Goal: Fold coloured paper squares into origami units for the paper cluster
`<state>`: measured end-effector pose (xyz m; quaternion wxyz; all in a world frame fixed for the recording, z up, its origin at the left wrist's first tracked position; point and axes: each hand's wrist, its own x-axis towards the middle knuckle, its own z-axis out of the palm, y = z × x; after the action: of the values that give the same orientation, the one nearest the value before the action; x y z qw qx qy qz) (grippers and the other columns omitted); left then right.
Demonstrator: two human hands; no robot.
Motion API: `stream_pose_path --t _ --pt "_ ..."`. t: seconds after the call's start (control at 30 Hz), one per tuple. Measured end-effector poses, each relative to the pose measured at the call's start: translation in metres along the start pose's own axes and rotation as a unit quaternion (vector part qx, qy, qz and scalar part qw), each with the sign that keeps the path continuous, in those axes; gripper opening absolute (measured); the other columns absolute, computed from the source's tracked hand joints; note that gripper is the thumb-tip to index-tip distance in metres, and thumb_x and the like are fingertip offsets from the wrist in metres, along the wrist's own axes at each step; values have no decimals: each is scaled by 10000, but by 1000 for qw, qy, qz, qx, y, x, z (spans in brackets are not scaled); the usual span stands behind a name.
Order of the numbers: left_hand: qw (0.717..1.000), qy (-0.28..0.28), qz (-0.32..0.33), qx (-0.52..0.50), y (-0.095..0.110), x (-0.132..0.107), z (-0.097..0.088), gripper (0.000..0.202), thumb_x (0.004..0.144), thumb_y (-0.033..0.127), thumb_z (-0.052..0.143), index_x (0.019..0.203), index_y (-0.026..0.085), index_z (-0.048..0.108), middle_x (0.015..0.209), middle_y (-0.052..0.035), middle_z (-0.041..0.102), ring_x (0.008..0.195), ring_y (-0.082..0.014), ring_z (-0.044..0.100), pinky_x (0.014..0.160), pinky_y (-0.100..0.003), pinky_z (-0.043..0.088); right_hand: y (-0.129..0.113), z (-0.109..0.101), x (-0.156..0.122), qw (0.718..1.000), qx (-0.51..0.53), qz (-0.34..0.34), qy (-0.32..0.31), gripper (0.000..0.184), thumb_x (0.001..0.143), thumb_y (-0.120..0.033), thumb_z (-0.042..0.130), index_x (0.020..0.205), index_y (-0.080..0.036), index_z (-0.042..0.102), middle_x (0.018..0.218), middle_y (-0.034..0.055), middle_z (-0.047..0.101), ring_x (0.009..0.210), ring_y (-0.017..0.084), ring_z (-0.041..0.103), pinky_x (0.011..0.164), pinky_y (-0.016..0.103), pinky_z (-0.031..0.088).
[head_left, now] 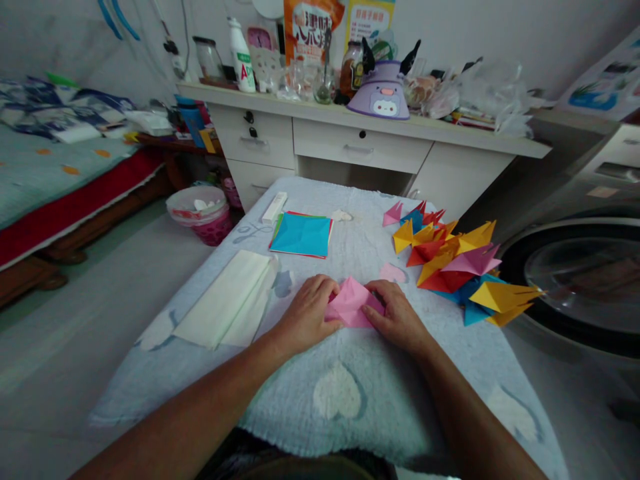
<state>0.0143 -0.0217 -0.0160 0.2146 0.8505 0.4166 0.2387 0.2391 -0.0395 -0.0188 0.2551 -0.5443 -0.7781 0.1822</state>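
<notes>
A partly folded sheet of pink origami paper [353, 303] lies on the cloth-covered table [300, 373] in front of me. My left hand [313, 310] grips its left edge between thumb and fingers. On the opposite side my right hand [395, 312] pinches the paper, thumb on top and fingers curled behind. A raised point stands up in the middle of the sheet. Farther off is a stack of square paper [301, 235], blue on top with red and green edges showing. To the right, several folded paper cranes [450, 260] in yellow, red, pink and blue sit bunched together.
A folded pale cloth [227, 297] lies left of my hands, and a small white box [275, 207] sits behind it. Beyond the table stands a white cabinet [360, 143] crowded with jars and bags. A washing machine [590, 267] is at right, a pink bin [203, 213] at left.
</notes>
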Motion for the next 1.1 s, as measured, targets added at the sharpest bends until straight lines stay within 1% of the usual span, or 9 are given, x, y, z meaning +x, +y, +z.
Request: stream_pose_path --t 0.1,0.27,0.37,0.43,0.6,0.73,0.83,1.0,1.1 --pt "997 -13 0 -77 -1 0 -2 287 743 153 630 982 214 482 1070 -40 531 994 -188 541 857 -332 485 0 -3 -2 999 43 3 16 277 847 -341 550 1073 -186 594 1037 88 636 972 243 569 880 404 441" --pt "986 -22 22 -161 -3 0 -6 323 724 94 640 989 225 510 1148 -44 538 1080 -178 541 933 -325 469 -3 -5 -4 997 70 -26 23 303 824 -281 533 1113 -196 567 1081 88 627 1002 246 568 894 407 446" --pt "982 -20 20 -188 -3 0 -7 303 725 77 620 971 223 522 1177 -47 555 1102 -174 549 940 -323 469 -7 -6 -3 996 75 -52 24 257 815 -237 528 1064 -202 584 1067 81 629 1016 244 562 922 413 431" --pt "981 -17 8 -195 -4 0 -8 263 732 78 601 946 215 535 1167 -51 579 1077 -175 568 916 -322 479 -8 -7 -3 994 82 -65 29 203 814 -211 523 1001 -207 605 1064 79 628 1033 243 557 943 418 422" --pt "987 -12 -21 -157 -7 2 -7 189 767 84 559 917 191 603 913 -17 659 850 -158 620 789 -307 493 -7 -7 -5 993 85 -53 64 147 830 -179 529 931 -228 623 1119 81 608 1090 248 538 961 435 419" --pt "989 20 -7 -143 -8 2 -6 196 796 76 553 920 187 658 911 -22 692 880 -161 646 807 -302 503 -9 -7 -7 991 78 -57 88 139 824 -145 533 900 -233 609 1148 76 596 1124 249 521 973 445 408" --pt "986 69 -5 -154 -8 2 -5 254 799 72 565 992 193 679 985 -34 708 944 -165 654 869 -319 510 -11 -7 -7 990 61 -66 110 176 808 -120 529 903 -236 621 1187 76 571 1169 260 493 994 470 389" --pt "973 117 12 -197 -10 0 -7 348 817 240 672 1159 186 640 1143 -79 668 1074 -205 624 952 -358 492 -10 -5 -7 980 3 -92 179 215 796 -86 526 911 -243 617 1256 73 505 1232 283 438 1025 520 344" --pt "962 123 6 -242 -10 -1 -10 392 885 376 603 1226 183 609 1209 -99 636 1137 -226 594 996 -380 468 -9 -3 -6 975 -24 -109 193 239 785 -60 541 919 -246 609 1253 75 496 1214 284 444 1015 522 345"
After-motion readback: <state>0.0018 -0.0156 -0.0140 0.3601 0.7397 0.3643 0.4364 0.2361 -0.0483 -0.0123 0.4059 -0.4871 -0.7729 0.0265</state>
